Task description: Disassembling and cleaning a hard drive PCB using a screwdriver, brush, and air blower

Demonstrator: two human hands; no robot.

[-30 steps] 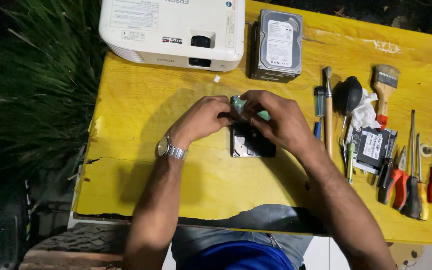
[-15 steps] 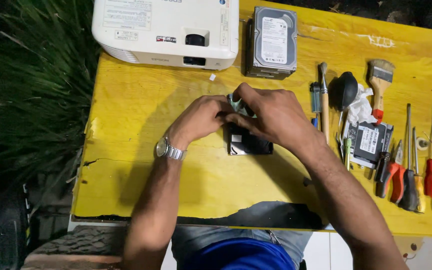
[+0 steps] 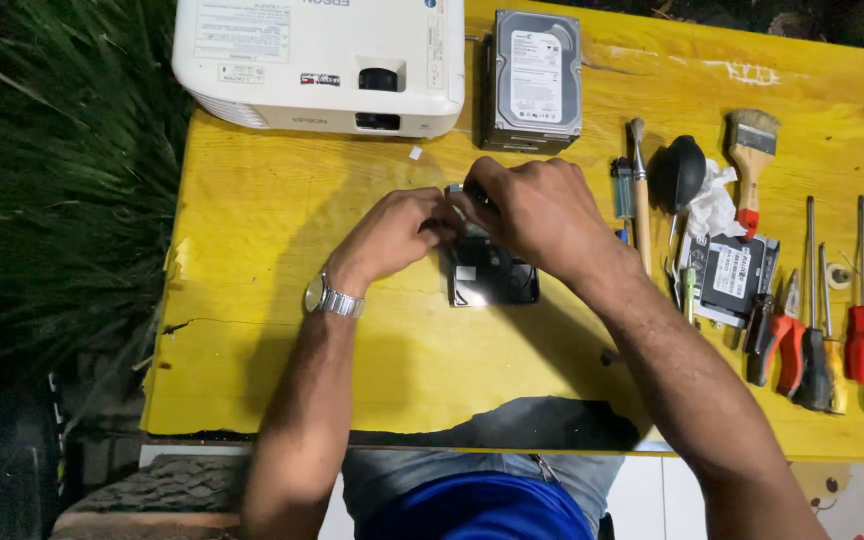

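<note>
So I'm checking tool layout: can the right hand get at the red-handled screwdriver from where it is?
Probably yes: the red-handled screwdriver lies uncovered to the right of the right hand, nothing stacked on it.

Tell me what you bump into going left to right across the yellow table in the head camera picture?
White projector → left hand → small dark drive under the hands → right hand → black air blower → paintbrush → pliers → red-handled screwdriver.

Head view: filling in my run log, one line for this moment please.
left hand: pinching small part | right hand: on same part | below: small black drive | surface: yellow wooden table
</note>
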